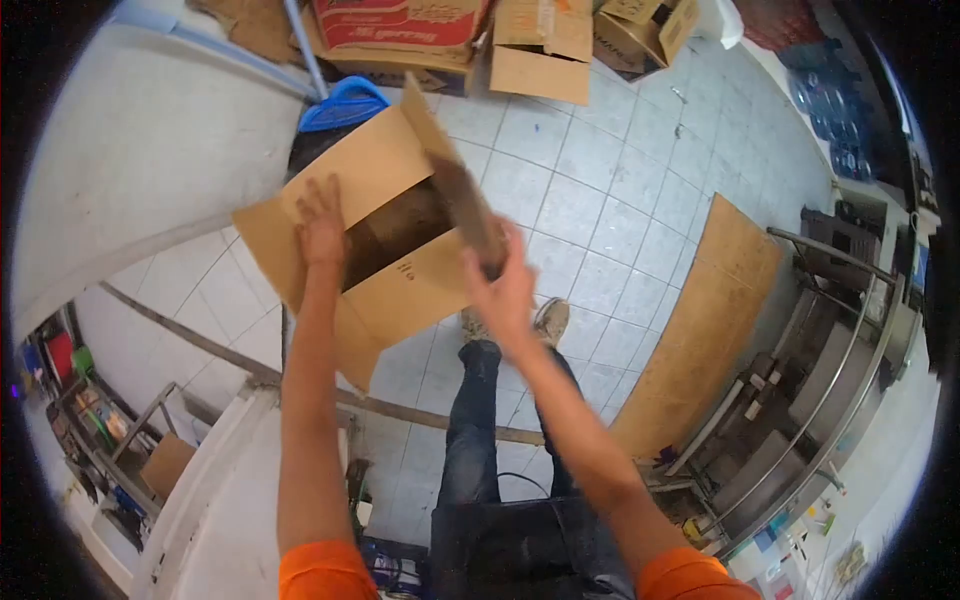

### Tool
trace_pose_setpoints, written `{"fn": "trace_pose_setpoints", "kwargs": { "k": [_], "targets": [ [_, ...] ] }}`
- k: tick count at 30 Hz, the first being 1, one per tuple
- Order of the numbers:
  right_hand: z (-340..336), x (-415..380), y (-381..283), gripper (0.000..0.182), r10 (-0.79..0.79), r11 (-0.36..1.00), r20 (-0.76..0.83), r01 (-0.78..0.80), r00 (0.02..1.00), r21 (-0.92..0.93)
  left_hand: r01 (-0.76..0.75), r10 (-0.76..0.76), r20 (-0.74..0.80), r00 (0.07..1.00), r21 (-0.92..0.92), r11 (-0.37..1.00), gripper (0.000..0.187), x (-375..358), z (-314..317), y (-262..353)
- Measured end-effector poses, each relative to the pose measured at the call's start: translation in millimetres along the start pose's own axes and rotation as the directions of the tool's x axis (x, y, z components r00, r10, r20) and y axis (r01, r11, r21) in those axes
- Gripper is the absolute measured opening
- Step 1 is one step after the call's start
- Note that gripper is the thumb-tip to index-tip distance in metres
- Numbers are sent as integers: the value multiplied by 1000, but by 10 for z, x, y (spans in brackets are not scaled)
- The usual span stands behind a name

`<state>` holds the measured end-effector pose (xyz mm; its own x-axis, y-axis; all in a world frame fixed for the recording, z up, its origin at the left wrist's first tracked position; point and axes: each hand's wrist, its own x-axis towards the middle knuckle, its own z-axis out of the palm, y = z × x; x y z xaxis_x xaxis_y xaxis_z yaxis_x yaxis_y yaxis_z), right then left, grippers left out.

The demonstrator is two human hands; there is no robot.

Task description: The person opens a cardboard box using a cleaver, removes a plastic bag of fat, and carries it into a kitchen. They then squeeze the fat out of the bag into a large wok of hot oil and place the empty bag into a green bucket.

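Note:
An open cardboard box [400, 285] is held up in front of me, tilted, its flaps spread outward and its dark inside partly showing. A short handwritten mark is on the near flap. My left hand [322, 222] lies with fingers spread on the cardboard at the box's left side. On the right, my right hand [503, 285] grips the edge of the raised right flap, thumb and fingers on either side of it. That flap is slightly blurred. The bottom of the box is hidden.
Behind the box are a blue dustpan [345, 103] and several other cartons [545, 45]. A flat cardboard sheet [705, 320] lies on the tiled floor at right, beside a metal-railed rack [850, 330]. Large water bottles [830, 105] stand at the upper right.

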<state>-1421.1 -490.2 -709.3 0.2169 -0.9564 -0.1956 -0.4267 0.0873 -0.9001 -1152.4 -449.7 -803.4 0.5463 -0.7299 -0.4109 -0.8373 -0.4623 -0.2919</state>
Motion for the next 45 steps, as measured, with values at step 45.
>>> {"fn": "trace_pose_setpoints", "kwargs": {
  "k": [45],
  "targets": [
    [-3243, -1569, 962, 36, 633, 644, 156, -628, 758, 437, -281, 340, -125, 932, -842, 460, 46, -3468, -1705, 1996]
  ]
}}
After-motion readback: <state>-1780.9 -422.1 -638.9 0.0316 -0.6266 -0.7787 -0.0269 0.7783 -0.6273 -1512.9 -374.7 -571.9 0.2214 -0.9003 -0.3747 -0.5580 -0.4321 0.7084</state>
